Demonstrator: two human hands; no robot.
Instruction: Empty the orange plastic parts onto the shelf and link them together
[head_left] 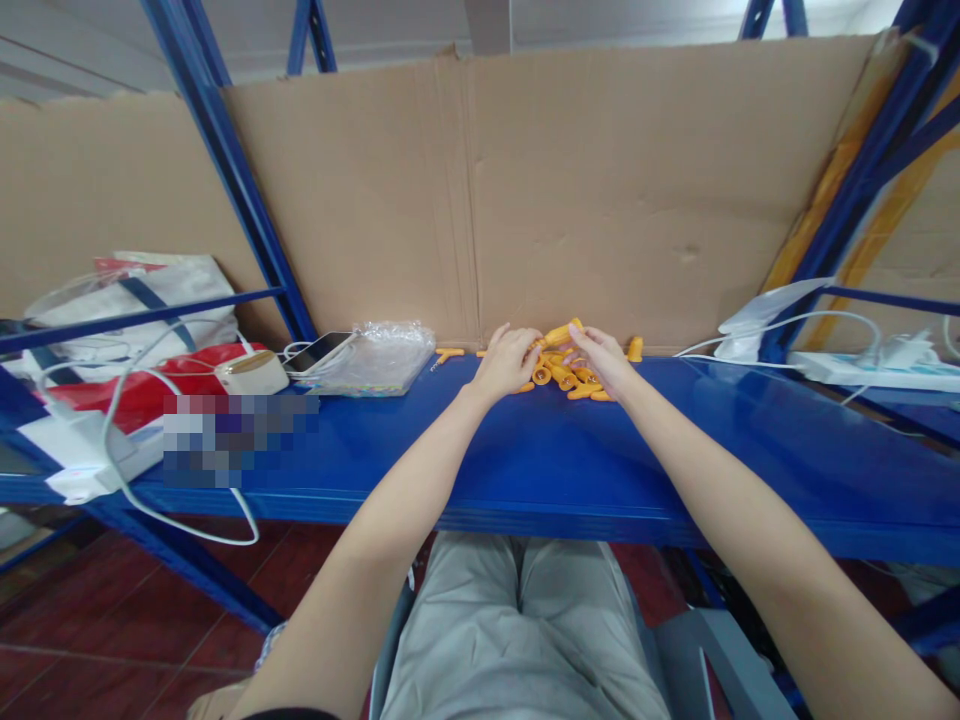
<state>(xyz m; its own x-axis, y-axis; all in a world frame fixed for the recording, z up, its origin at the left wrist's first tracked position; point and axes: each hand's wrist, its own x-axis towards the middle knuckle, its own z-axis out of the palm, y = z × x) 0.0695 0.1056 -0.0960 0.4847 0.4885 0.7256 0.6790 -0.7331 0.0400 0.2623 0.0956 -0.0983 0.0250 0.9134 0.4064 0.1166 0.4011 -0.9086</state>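
Observation:
Near the back of the blue shelf, an orange plastic handle-like piece [562,333] is raised between my two hands. My right hand [600,357] pinches its right end with thumb and fingers. At its left end, the bent fingers of my left hand [510,362] close around a small part that they mostly hide. Under and between both hands lies a pile of orange plastic pieces [568,382], some round and hollow, some long and narrow. To the left of my left hand rests a small orange T-shaped piece with a metal spiral bit [448,355].
A cardboard sheet [600,190] stands behind the blue shelf [570,460]. On the left are a clear plastic packet [375,360], a phone [322,352], a charger [251,372], cables and bags. An orange cup-like piece [635,349] and a power strip [877,370] sit to the right.

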